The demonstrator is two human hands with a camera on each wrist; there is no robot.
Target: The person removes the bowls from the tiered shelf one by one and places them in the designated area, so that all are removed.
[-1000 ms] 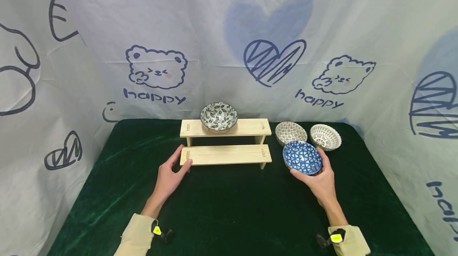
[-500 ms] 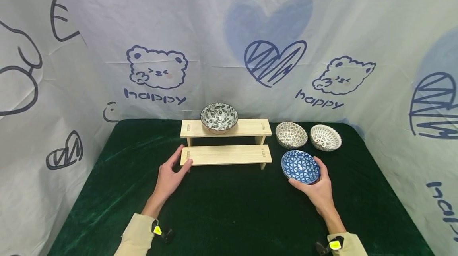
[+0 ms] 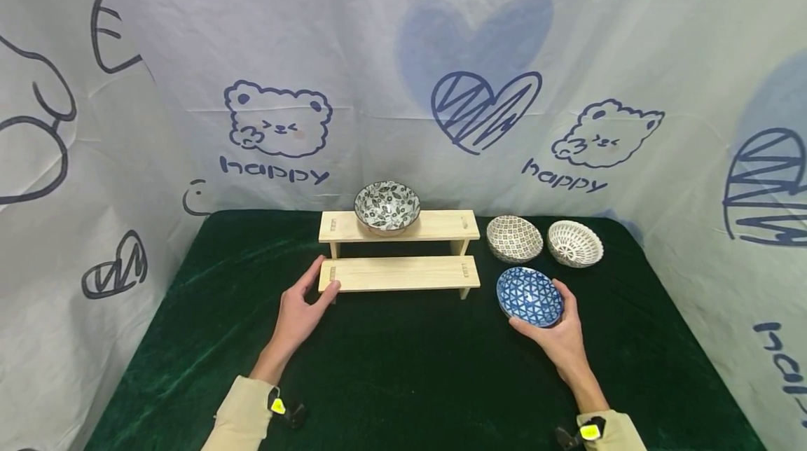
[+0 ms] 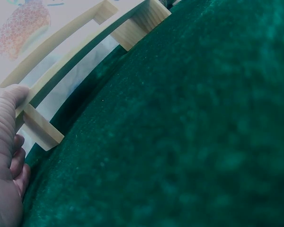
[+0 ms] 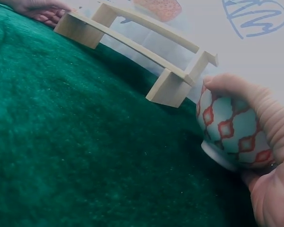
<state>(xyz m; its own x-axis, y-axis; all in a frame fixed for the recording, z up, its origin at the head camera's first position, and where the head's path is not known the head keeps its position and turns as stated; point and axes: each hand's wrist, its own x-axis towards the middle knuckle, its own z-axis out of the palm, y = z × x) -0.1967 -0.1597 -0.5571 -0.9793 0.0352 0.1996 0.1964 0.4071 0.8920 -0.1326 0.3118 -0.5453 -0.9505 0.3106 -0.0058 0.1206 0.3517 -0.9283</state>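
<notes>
My right hand (image 3: 563,335) grips a small bowl (image 3: 529,297) with a blue and white triangle pattern inside, thumb at its near rim and fingers round its right side. In the right wrist view the bowl (image 5: 234,130) shows red diamond outlines on its outer wall and hangs tilted close over the green cloth. My left hand (image 3: 299,311) holds the left end of a two-tier wooden stand (image 3: 400,274), thumb at the front corner of the lower board, fingers at the end. A bowl with a dark floral pattern (image 3: 387,206) sits on the upper board.
Right of the stand, a brown-patterned bowl (image 3: 513,239) and a white bowl with dark strokes (image 3: 574,244) stand on the green cloth (image 3: 410,374). A pale printed curtain (image 3: 378,38) rises behind the table and at both sides.
My right hand has drawn the blue bowl nearer, away from the brown-patterned and white bowls, mostly in the first half second. My left hand stays at the stand.
</notes>
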